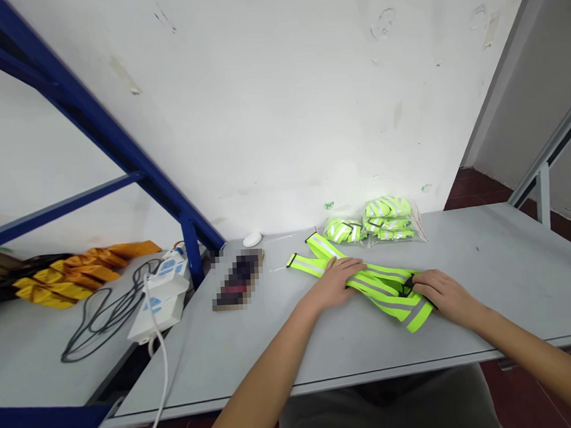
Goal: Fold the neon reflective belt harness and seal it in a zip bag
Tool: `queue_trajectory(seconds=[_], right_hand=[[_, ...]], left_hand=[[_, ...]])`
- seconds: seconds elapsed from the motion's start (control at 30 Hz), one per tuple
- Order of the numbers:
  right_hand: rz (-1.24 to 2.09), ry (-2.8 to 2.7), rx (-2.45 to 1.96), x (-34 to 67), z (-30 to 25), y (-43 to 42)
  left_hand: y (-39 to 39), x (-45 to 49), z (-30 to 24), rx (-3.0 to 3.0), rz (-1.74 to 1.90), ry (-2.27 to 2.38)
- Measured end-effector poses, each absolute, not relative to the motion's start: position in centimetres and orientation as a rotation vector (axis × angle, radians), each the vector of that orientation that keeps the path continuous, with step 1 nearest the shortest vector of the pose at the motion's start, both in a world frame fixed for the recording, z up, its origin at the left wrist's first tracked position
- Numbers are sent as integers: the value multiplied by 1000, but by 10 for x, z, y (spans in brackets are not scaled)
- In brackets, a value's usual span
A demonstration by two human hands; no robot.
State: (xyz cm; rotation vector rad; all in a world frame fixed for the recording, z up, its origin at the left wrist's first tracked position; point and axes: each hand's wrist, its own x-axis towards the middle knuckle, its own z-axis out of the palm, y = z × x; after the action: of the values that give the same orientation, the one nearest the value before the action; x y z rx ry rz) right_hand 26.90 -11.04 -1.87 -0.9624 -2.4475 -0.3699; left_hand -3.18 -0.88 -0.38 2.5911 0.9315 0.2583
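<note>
A neon-yellow reflective strap harness [388, 291] with grey stripes lies partly folded on the table, its bands side by side. My left hand [338, 281] is closed over its middle, fingers curled across the bands. Two loose strap ends with dark tips stick out beyond that hand toward the wall. At the other end, my right hand [444, 295] grips the harness beside a black buckle [406, 286]. The right fingertips are partly hidden behind the hand and fabric.
Clear bags of similar neon straps [388, 221] sit against the wall. A pixelated flat object [238, 280] and a white oval object [252, 239] lie to the left. Farther left are white power strips [159, 308], cables, yellow fabric [70, 277] and a blue frame [121, 139].
</note>
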Motion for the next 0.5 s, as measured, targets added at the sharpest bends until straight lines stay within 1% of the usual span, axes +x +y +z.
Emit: queue_trajectory(seconds=[0.1,0.23,0.3,0.37,0.43,0.5], right_hand=[[-341,-2474,-1041,283,-20,-108],[-100,-2368,-1138,292,-22,-106],[36,-2280,-1170,291,-23,-106],[157,-2212,-1201,288,-25,-105],[260,-2168,-1241,285,-26,-105],[315,-2135,-1262,283,-28,-105]], left_hand=[[-5,-50,5,2488,125,973],[-2,-64,21,2366,-5,991],[-9,-58,29,2345,47,1016],[-25,-38,36,2370,180,1026],[-49,-8,38,2430,336,994],[-73,28,34,2501,347,892]])
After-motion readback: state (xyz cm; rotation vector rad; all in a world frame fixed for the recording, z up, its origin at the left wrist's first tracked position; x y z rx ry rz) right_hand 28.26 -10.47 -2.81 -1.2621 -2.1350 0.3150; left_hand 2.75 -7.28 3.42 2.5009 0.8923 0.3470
